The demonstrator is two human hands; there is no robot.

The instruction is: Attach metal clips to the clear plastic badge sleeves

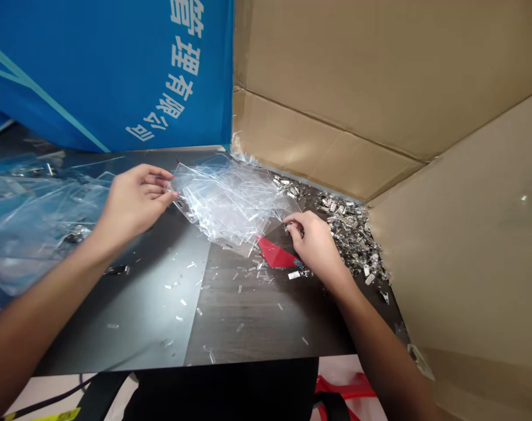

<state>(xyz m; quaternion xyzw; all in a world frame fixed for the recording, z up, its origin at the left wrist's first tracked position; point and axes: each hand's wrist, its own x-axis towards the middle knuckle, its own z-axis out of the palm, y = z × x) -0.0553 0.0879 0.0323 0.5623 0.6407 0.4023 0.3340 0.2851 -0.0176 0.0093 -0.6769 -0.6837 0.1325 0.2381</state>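
A loose heap of clear plastic sleeves [230, 202] lies at the middle of the dark table. My left hand [134, 202] is at the heap's left corner, its thumb and fingers closed on the edge of a clear plastic sleeve [182, 181]. Beside the heap's right edge, my right hand [313, 240] has its thumb and forefinger curled together; whatever sits between them is too small to make out. Just below that hand are a red flat piece [275, 254] and a metal clip [294, 274]. A large pile of metal clips [351, 234] spreads behind and to its right.
More clear plastic sleeves [24, 216] cover the table's left side, with some metal pieces among them. Small clear strips [240, 289] are scattered over the dark tabletop [266, 327]. Cardboard [336, 140] walls the back and right; a blue printed banner [94, 64] hangs behind.
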